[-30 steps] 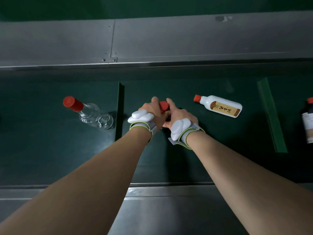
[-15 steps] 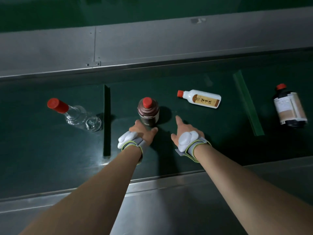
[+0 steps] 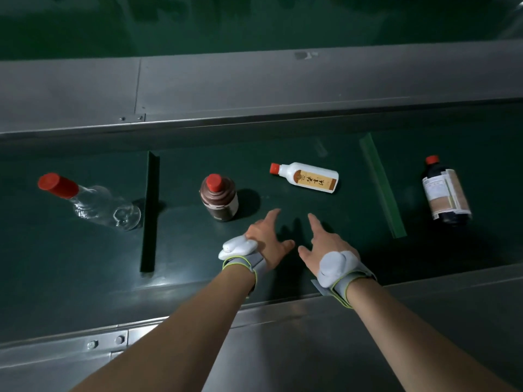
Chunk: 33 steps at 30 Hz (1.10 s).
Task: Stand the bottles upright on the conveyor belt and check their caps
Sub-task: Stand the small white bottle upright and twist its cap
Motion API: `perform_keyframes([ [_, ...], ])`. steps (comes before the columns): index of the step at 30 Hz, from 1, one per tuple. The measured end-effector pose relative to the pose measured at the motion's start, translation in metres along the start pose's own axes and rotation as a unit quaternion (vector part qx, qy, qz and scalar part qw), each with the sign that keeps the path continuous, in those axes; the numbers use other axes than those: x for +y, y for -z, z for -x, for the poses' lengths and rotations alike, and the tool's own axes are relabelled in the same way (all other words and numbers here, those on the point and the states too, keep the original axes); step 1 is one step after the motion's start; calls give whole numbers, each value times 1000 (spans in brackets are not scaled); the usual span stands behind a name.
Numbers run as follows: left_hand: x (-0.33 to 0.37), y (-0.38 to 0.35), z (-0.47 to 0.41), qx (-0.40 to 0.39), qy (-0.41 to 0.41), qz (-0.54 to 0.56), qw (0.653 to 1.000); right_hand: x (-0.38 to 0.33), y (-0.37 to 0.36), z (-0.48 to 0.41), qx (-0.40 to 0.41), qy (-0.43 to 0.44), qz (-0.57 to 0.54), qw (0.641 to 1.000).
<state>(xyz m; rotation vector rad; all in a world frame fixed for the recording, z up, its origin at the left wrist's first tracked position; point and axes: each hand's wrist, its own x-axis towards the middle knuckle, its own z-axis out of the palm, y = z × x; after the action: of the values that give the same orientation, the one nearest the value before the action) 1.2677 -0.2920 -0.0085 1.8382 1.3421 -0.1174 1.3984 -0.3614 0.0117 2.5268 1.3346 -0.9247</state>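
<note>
A brown bottle with a red cap stands upright on the dark green conveyor belt. To its left stands a clear glass bottle with a red cap. A white bottle with a tan label lies on its side behind my hands, cap pointing left. A dark bottle with a pale label is at the right, red cap away from me. My left hand and my right hand hover over the belt with fingers spread, holding nothing, just right of the brown bottle.
Grey metal rails run along the far side and the near side of the belt. A dark cleat crosses the belt between the clear and brown bottles. A lighter green cleat crosses it between the white and dark bottles.
A second ago both hands were closed around the brown bottle's cap. They let go and drew back toward me and to the right, fingers spreading. The bottles have shifted left in view.
</note>
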Motion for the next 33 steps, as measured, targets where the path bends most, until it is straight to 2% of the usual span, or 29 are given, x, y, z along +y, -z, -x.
perform_keyframes([
  [3,15,-19,-14,-7,10,-15,1000,36,-4,-14,-16,5,-13,1000],
  [8,37,-46,-45,-31,76,-59,995,96,1,-34,-48,21,-13,999],
  [13,74,-86,-92,28,117,-105,987,177,20,-52,-43,64,-2,997],
  [16,93,-96,-119,88,153,-93,980,208,26,-67,-59,73,5,996],
  [21,116,-83,-154,135,237,-71,959,214,21,-82,-66,104,-9,992],
  [25,123,-74,-174,192,327,-37,925,209,18,-84,-81,131,-21,988],
  [29,123,-66,-192,198,336,-46,920,209,18,-87,-80,145,-31,986],
  [33,102,-69,-218,192,368,38,909,209,18,-93,-77,143,-38,986],
])
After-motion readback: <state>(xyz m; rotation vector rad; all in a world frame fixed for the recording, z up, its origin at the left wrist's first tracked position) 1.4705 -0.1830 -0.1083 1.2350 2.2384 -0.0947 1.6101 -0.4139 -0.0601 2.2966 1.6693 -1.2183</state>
